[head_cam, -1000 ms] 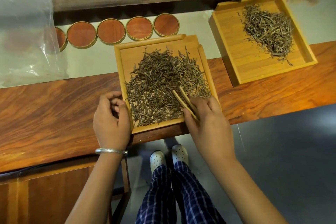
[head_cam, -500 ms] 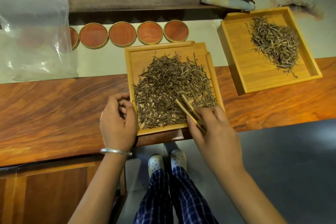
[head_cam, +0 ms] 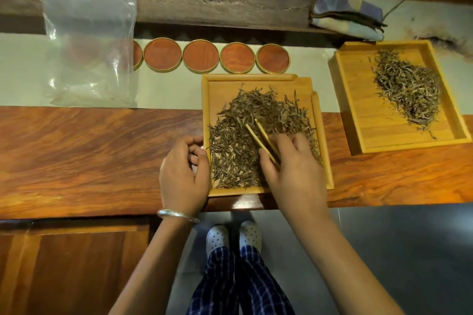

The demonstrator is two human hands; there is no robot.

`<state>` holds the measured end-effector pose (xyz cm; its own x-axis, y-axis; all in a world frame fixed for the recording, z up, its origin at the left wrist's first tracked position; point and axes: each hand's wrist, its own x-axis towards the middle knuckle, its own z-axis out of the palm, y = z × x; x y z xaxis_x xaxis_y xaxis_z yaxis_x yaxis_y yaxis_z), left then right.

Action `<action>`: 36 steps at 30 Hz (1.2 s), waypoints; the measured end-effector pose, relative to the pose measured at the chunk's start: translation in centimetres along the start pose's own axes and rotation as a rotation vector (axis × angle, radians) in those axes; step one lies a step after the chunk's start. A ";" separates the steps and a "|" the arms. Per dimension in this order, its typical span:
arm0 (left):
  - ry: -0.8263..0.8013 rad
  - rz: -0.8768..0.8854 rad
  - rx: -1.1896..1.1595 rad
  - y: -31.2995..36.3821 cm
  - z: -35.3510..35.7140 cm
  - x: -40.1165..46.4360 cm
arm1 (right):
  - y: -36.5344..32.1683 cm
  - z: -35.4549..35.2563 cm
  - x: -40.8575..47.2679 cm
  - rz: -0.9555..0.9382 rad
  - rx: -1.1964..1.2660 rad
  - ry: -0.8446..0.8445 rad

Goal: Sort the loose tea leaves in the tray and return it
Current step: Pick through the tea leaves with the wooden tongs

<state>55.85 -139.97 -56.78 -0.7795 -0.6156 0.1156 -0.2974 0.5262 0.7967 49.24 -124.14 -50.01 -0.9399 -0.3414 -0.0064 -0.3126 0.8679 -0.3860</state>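
While the right hand [head_cam: 294, 169] works bamboo tweezers [head_cam: 262, 137] through the heap, the left hand [head_cam: 183, 174] sits against the near-left edge of the tray [head_cam: 258, 79], fingers curled at the rim; I judge it is there to brace the tray so it does not slide on the desk [head_cam: 89, 156] (whether it truly grips the rim or only rests on it I cannot tell). The right hand pinches the tweezers near their joined end, thumb below and fingers over the top, which leaves the two tips free, slightly parted, over the loose tea leaves [head_cam: 245, 135].

Between the two hands lies the tray itself, its near edge level with the desk's front lip, close enough that the wrists need not reach. Its long axis runs away from the person, and the notched far-right corner points away and to the right, probably a pouring gap. From the right hand, the tweezers run up and to the left, tips toward the middle of the heap. Most leaves lie in no single direction.

Well to the right of the right hand and a little farther off, a second tray [head_cam: 358, 110] holds a smaller pile [head_cam: 407, 89], likely the sorted-out leaves, kept apart so the two lots do not mix.
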 end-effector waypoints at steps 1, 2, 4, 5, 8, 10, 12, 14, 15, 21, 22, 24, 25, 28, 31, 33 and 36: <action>-0.005 -0.004 -0.004 0.1 -0.1 0.0 | 0.1 -0.1 -0.5 0.005 0.008 -0.016; -0.007 -0.010 -0.006 0.2 -0.1 0.0 | 0.2 -0.2 -0.8 0.008 0.021 -0.020; -0.011 -0.022 -0.003 0.4 -0.2 0.0 | 0.1 -0.5 -0.7 0.008 0.043 0.013; -0.016 -0.025 -0.002 0.5 -0.2 0.0 | 0.0 -0.6 -0.3 0.005 0.045 0.037; -0.030 -0.029 -0.015 0.6 -0.3 0.0 | -0.7 -0.5 1.4 -0.008 0.028 0.060; -0.032 -0.031 -0.015 0.7 -0.4 0.0 | -1.0 -0.2 2.1 -0.012 -0.005 0.018; -0.033 -0.028 -0.013 0.6 -0.4 0.0 | -1.2 0.1 1.9 -0.024 -0.033 -0.018; -0.031 -0.023 -0.010 0.6 -0.4 0.1 | -1.1 0.1 1.2 -0.026 -0.032 -0.031; -0.030 -0.024 -0.011 0.6 -0.4 0.1 | -0.9 0.1 0.7 -0.022 -0.025 -0.031; -0.018 -0.041 -0.026 0.7 -0.3 0.2 | -0.1 -0.2 -0.3 -0.026 -0.001 -0.046; -0.018 -0.042 -0.027 0.7 -0.3 0.2 | -0.3 -0.1 0.0 -0.030 -0.011 -0.050; -0.019 -0.042 -0.025 0.7 -0.3 0.2 | -0.8 0.1 0.8 -0.044 -0.029 -0.042; -0.021 -0.046 -0.023 0.8 -0.3 0.3 | -1.0 0.2 1.3 -0.050 -0.033 -0.037; -0.025 -0.056 -0.022 0.9 -0.4 0.3 | -1.3 0.3 2.9 -0.069 -0.010 -0.008; -0.028 -0.066 -0.017 1.0 -0.5 0.3 | -1.5 0.3 4.1 -0.072 0.000 0.028; -0.034 -0.071 -0.017 1.1 -0.5 0.3 | -1.6 0.6 4.7 -0.068 -0.027 0.006; -0.025 -0.068 -0.002 1.3 -0.5 0.3 | -2.1 1.2 5.1 -0.076 -0.051 -0.032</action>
<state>55.53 -139.77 -55.45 -0.7713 -0.6348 0.0465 -0.3489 0.4827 0.8032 45.25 -128.12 -50.37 -0.9084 -0.4180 -0.0088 -0.3905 0.8557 -0.3394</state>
